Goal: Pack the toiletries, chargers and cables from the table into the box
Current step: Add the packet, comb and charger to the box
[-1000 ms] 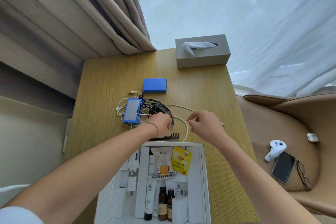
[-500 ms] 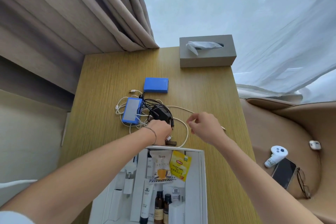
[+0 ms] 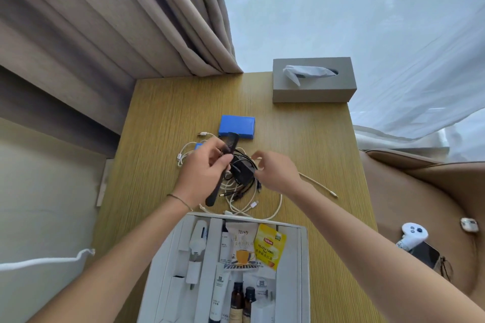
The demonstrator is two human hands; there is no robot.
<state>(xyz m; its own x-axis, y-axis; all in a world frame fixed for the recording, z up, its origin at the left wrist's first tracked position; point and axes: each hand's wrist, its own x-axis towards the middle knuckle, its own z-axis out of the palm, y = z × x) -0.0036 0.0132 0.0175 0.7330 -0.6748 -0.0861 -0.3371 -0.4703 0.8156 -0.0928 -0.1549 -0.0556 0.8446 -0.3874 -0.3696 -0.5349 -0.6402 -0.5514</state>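
Note:
My left hand (image 3: pixel 207 173) grips a black comb (image 3: pixel 230 143), lifted off the table and tilted, its handle sticking out below my palm. My right hand (image 3: pixel 275 170) hovers with curled fingers over a black charger (image 3: pixel 242 172) and seems to pinch a white cable (image 3: pixel 319 185) from the tangle of cables (image 3: pixel 236 204). A blue power bank (image 3: pixel 237 126) lies behind the tangle. A second blue device (image 3: pixel 198 145) is mostly hidden by my left hand. The white box (image 3: pixel 304 270) stands at the near edge and holds a white plug (image 3: pixel 198 240), sachets, a tube and bottles.
A grey tissue box (image 3: pixel 313 81) stands at the table's far right corner. Curtains hang behind and to the left. To the right, a tan chair holds a white controller (image 3: pixel 413 233), a phone (image 3: pixel 425 254), glasses and an earbud case (image 3: pixel 469 224).
My left hand picked the comb up from the table near the box and raised it. My right hand moved left, over the black charger.

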